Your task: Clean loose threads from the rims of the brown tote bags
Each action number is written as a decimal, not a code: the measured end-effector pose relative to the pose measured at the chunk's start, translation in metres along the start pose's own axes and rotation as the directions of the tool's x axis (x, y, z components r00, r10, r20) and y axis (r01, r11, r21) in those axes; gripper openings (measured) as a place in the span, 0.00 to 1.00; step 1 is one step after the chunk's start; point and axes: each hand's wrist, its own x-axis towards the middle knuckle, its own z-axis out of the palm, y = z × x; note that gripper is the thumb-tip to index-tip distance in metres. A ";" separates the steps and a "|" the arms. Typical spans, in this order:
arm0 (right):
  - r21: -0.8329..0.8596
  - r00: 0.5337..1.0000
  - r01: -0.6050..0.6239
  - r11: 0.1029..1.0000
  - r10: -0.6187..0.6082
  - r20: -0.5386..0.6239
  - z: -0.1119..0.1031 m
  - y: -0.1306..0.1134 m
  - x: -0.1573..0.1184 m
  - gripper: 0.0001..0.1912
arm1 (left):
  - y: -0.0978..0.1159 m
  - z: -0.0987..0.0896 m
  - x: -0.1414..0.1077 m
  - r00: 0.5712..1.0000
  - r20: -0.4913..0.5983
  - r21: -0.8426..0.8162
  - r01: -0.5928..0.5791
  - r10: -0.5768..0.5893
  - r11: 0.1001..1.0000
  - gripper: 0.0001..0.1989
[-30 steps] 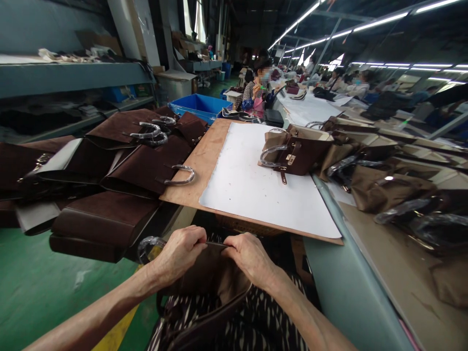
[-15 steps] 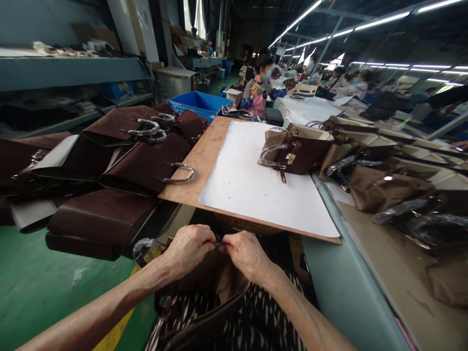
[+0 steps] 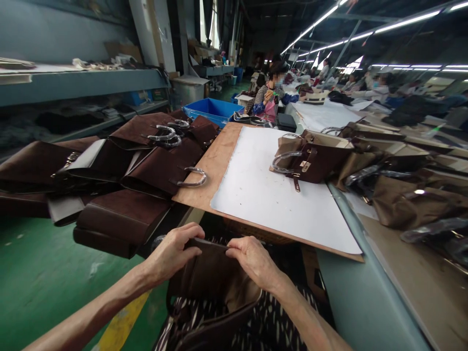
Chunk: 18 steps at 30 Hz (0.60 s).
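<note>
A dark brown bag (image 3: 208, 273) rests on my lap, its mouth open toward me and its lighter brown lining showing. My left hand (image 3: 182, 251) grips the bag's far rim, fingers over the top and thumb on the near side. Further right on the same rim, my right hand (image 3: 245, 252) pinches the edge between thumb and fingers. The stretch of rim between both hands is visible. Beyond them, another brown bag (image 3: 310, 158) with plastic-wrapped handles and a gold clasp stands on a white sheet (image 3: 256, 190).
Under the sheet is a brown board (image 3: 197, 187). Several dark brown bags (image 3: 124, 209) are piled at the left. More bags (image 3: 405, 200) crowd the right table (image 3: 402, 263). Behind the board are a blue bin (image 3: 210, 109) and a seated person (image 3: 270, 97).
My left hand has moved left along the rim, widening the gap between my hands and exposing more edge. The whole view has shifted, so the surroundings sit further right.
</note>
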 end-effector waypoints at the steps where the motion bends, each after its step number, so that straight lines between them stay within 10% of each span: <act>1: -0.001 1.000 -0.008 1.000 0.008 0.004 0.000 -0.001 0.000 0.12 | -0.003 0.003 -0.002 0.999 -0.025 -0.016 -0.040 0.040 0.999 0.08; 12: -0.011 0.999 -0.048 0.999 0.048 0.001 -0.002 -0.011 -0.001 0.11 | -0.012 0.012 -0.002 0.990 -0.082 0.053 -0.107 0.111 0.993 0.05; 18: -0.017 0.997 -0.069 0.997 0.069 -0.017 0.000 -0.009 -0.001 0.10 | -0.013 0.016 -0.005 0.917 -0.225 0.265 -0.269 0.331 0.926 0.10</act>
